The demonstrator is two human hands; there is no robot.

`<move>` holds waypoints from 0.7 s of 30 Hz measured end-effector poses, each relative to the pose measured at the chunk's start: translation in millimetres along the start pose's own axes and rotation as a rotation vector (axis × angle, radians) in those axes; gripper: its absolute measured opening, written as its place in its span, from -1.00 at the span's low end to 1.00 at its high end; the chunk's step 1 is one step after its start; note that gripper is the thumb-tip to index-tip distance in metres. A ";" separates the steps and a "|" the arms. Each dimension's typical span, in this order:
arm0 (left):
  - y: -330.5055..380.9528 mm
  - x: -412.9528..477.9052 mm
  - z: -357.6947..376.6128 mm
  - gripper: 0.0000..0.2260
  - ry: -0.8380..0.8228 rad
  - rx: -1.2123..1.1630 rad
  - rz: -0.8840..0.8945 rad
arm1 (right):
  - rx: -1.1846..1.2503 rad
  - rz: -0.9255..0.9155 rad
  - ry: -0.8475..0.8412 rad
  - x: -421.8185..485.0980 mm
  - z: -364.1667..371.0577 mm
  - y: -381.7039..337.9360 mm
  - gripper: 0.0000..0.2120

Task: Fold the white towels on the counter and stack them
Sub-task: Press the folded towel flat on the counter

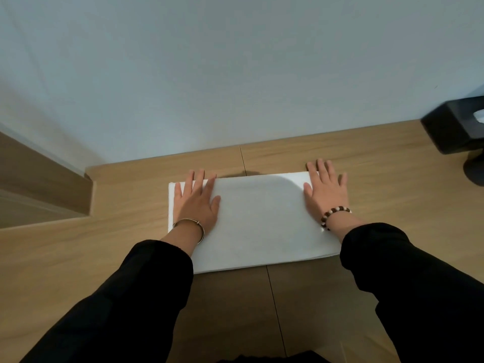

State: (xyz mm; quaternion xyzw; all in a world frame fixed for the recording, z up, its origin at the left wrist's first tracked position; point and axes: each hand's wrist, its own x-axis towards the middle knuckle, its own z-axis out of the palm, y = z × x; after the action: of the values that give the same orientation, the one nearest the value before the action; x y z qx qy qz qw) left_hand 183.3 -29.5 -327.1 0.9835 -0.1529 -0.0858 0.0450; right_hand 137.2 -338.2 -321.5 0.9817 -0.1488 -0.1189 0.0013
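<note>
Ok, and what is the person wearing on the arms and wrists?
A long black left sleeve and right sleeve end short of the wrists. The left hand wears a thin metal bangle at the wrist; the right hand, a bracelet of dark brown and white round beads.
</note>
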 end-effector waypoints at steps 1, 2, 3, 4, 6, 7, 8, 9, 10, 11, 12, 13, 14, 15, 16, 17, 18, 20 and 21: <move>1.5 1.0 -1.7 -0.53 0.002 -0.005 0.000 | -0.002 0.012 -0.007 -0.6 -1.5 -1.3 -0.46; 2.5 2.5 -4.1 -0.53 0.001 -0.014 0.000 | -0.005 0.026 -0.009 -1.6 -3.4 -3.6 -0.46; 2.5 5.2 -6.8 -0.54 0.000 -0.022 0.008 | -0.008 0.039 0.002 -2.3 -5.8 -6.8 -0.46; 1.6 8.7 -9.8 -0.54 0.000 -0.021 0.030 | -0.008 0.037 0.020 -2.3 -9.4 -11.2 -0.45; -2.8 17.9 -17.8 -0.55 -0.019 -0.029 0.097 | 0.031 -0.055 0.041 0.7 -20.4 -22.2 -0.39; -5.4 24.0 -23.4 -0.56 -0.049 -0.056 0.121 | 0.068 -0.143 0.050 2.6 -27.0 -27.2 -0.37; -7.5 30.2 -29.4 -0.55 -0.093 -0.087 0.133 | 0.101 -0.241 0.055 5.0 -32.8 -32.0 -0.38; -8.4 35.9 -35.0 -0.54 -0.141 -0.101 0.140 | 0.129 -0.322 0.039 8.0 -37.4 -36.7 -0.41; -8.5 41.2 -40.5 -0.53 -0.184 -0.089 0.149 | 0.151 -0.373 -0.014 11.4 -42.0 -41.2 -0.42; -7.9 45.9 -45.1 -0.53 -0.217 -0.066 0.158 | 0.161 -0.394 -0.096 14.9 -45.6 -45.4 -0.40; -6.8 49.9 -48.5 -0.56 -0.239 -0.043 0.165 | 0.151 -0.396 -0.180 18.3 -49.2 -49.5 -0.35; -5.4 52.9 -51.0 -0.59 -0.261 -0.026 0.165 | 0.123 -0.388 -0.244 21.1 -51.9 -53.1 -0.32; -3.8 55.1 -52.8 -0.61 -0.285 -0.014 0.161 | 0.087 -0.381 -0.275 23.3 -53.7 -56.0 -0.30; -2.5 57.8 -54.3 -0.62 -0.311 -0.006 0.155 | 0.050 -0.374 -0.281 25.0 -54.9 -58.1 -0.30; -1.3 60.5 -55.2 -0.63 -0.338 -0.003 0.145 | 0.021 -0.362 -0.280 26.4 -55.8 -59.9 -0.30; -0.2 63.5 -55.7 -0.63 -0.366 -0.006 0.129 | -0.005 -0.344 -0.281 27.6 -56.7 -61.5 -0.30; 0.6 66.5 -55.8 -0.63 -0.395 -0.015 0.111 | -0.036 -0.323 -0.287 29.2 -57.5 -63.4 -0.30; 2.9 71.1 -57.1 -0.62 -0.450 -0.010 0.079 | -0.121 -0.292 -0.313 31.9 -60.1 -69.0 -0.33; 4.7 71.9 -58.8 -0.62 -0.476 0.019 0.068 | -0.163 -0.287 -0.330 32.7 -62.2 -72.1 -0.36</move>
State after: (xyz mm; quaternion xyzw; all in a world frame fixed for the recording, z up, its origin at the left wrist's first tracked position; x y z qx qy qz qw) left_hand 260.1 -52.5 -280.0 0.9301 -0.1932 -0.3124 0.0012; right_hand 203.1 -280.9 -271.4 0.9567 0.0044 -0.2884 0.0391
